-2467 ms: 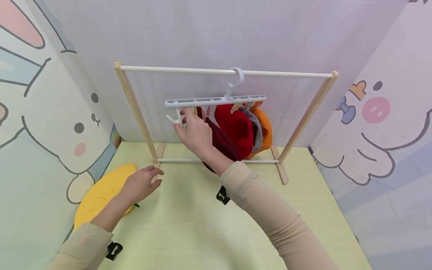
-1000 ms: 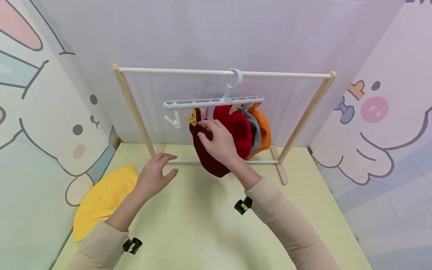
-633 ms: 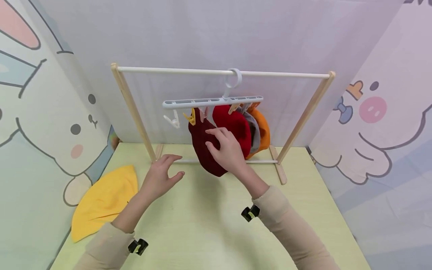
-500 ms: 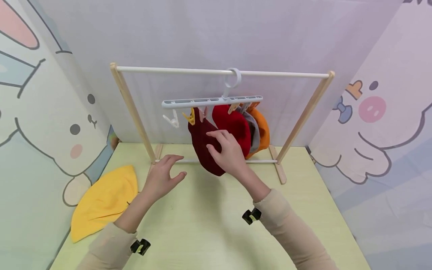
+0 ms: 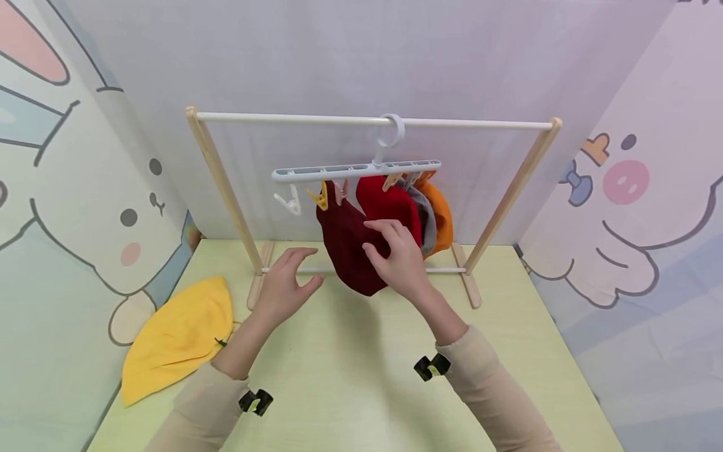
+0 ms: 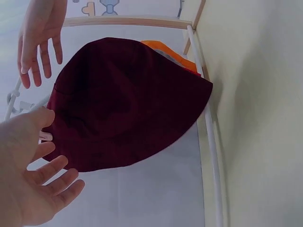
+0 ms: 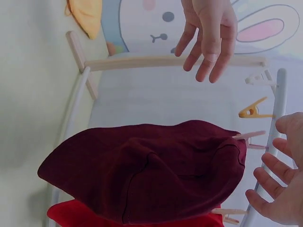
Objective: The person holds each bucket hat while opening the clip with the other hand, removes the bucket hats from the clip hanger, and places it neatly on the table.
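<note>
A maroon bucket hat (image 5: 351, 245) hangs by its edge from a pink clip (image 5: 341, 191) on the pale hanger (image 5: 327, 172). My right hand (image 5: 399, 260) hovers in front of the hat's right side, fingers spread and loosely bent, holding nothing. To the left of the hat is my left hand (image 5: 286, 285), likewise spread and holding nothing. Each wrist view shows both hands apart from the maroon cloth. A yellow clip (image 7: 255, 109) and a white clip (image 5: 290, 201) dangle at the hanger's left part with nothing in them.
Red (image 5: 390, 201), grey (image 5: 426, 216) and orange (image 5: 440, 216) hats hang farther right on the same hanger. A wooden-legged rack with a white rail (image 5: 294, 118) carries it. On the table's left lies a yellow hat (image 5: 181, 333). Cartoon-printed curtains (image 5: 627, 220) enclose the sides.
My right hand has left the white clip at the hanger's left end and moved right and down, in front of the maroon hat. My left hand has moved right, away from the yellow hat.
</note>
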Motion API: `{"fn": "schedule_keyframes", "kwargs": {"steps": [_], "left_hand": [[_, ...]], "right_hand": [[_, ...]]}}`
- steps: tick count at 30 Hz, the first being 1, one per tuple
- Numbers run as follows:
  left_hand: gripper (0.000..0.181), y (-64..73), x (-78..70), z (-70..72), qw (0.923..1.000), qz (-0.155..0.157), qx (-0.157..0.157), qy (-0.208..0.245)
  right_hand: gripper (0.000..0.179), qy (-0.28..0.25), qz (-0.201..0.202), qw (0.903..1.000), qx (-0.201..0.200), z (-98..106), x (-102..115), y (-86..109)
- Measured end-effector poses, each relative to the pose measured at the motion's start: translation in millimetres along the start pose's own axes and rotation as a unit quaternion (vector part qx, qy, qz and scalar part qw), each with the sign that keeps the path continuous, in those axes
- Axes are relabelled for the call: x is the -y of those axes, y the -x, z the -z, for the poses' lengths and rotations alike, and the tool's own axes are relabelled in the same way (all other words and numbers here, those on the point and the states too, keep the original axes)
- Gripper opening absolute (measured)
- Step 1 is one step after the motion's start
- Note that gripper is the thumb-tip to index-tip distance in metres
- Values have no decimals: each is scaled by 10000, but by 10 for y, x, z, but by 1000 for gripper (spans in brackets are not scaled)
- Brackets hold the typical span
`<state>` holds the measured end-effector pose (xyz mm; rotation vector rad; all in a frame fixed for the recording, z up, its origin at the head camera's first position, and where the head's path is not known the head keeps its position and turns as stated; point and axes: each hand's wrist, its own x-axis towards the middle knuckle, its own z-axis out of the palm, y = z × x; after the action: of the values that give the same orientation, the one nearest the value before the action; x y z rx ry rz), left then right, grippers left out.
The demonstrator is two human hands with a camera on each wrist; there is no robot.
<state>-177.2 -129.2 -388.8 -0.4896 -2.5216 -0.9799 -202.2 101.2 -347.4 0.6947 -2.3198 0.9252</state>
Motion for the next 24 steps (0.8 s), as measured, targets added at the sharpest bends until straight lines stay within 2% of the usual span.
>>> {"fn": "schedule_keyframes", "kwargs": {"steps": [5,14,24], "left_hand": [[47,-87,-86,-72,9997,125,-106,185],[55,-216,-266,-154,9976,616,273,169],[57,-330,-425,-232,9924,1158,269,324]], "right_hand": [[32,-94,-21,9998,-165,49,-64,44],[34,-232,-385,9987,-249,115,-117,90],[33,-273,-494,9978,-347,108,-188,149]]}}
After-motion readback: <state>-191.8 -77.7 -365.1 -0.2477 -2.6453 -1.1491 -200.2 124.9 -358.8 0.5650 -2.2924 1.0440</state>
